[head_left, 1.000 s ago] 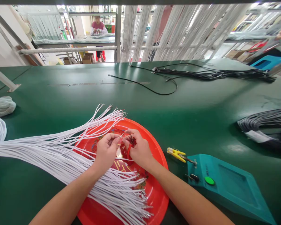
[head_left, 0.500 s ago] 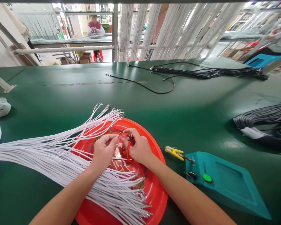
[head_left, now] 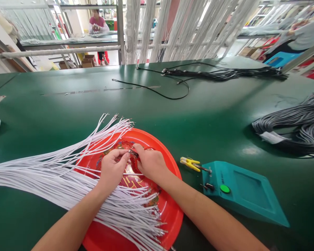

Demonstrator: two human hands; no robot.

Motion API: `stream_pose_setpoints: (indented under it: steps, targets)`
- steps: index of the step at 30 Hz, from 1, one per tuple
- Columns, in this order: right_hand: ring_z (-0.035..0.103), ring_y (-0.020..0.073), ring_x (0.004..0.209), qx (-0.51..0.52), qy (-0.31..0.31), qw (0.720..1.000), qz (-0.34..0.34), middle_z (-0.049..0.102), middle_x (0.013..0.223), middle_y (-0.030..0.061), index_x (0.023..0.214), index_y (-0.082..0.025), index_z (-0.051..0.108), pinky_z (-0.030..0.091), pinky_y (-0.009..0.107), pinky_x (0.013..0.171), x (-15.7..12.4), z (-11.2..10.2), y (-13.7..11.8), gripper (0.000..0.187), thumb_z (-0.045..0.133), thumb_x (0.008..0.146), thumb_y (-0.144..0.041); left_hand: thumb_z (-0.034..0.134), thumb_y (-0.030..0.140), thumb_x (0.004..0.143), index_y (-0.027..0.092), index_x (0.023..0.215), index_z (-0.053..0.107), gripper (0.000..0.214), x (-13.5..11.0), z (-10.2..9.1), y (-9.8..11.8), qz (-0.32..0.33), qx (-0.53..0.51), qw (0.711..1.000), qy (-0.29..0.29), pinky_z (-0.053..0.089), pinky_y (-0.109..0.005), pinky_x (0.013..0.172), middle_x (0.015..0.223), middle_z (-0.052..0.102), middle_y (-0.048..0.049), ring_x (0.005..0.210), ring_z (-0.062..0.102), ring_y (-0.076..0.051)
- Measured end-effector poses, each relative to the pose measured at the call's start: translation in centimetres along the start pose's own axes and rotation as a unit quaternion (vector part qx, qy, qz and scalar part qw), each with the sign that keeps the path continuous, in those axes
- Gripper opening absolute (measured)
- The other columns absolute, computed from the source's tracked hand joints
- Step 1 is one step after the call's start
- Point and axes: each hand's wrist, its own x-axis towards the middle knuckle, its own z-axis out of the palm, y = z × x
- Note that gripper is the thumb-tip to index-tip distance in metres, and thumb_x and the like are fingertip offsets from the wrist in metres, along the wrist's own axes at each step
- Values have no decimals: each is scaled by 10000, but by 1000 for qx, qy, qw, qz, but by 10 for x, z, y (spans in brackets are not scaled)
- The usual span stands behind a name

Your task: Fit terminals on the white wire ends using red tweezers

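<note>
My left hand (head_left: 113, 169) is closed in a pinch on the end of a white cable, its tip mostly hidden by the fingers. Red-handled scissors (head_left: 133, 152) sit in my right hand (head_left: 152, 163), with their dark blades meeting the left fingertips. Both hands are above a round red tray (head_left: 161, 144) with a printed floral pattern. A thick bundle of white cables (head_left: 52, 176) comes in from the left and fans into two groups. The upper group's ends (head_left: 124, 123) reach past the tray's far rim, and the lower group lies across the tray under my left forearm.
Right of the tray stands a teal device (head_left: 251, 190) with a green button and a yellow clip (head_left: 189, 163). A grey cable coil (head_left: 285, 127) lies farther right. Black cables (head_left: 211, 74) stretch along the table's back. White strands (head_left: 183, 31) hang beyond; a person (head_left: 98, 25) sits behind.
The scissors' blades have moved left to the cable tip at my left fingertips, and my right fingers have closed in. The whole view has shifted slightly.
</note>
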Motion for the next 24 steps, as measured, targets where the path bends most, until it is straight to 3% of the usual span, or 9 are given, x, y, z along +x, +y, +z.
stream_pose_setpoints:
  steps: [9,24]
  targets:
    - [626,229,681,2,-7,1000,21,661,719,61,1088,-184,485,307,260,498,-1,0,-2,286,425,809,-204,621,301,705,149,763,670,170,-2,0,2,30,22,999,-5,473,-236,620,728,667,-30,643,591,-137]
    - [613,211,593,5,-32,999,-30,655,679,55,1020,-166,499,251,266,478,-1,-4,-2,225,406,817,-141,546,201,748,190,735,661,116,-1,-2,-5,144,83,986,-1,461,-254,700,777,645,-28,739,587,-154]
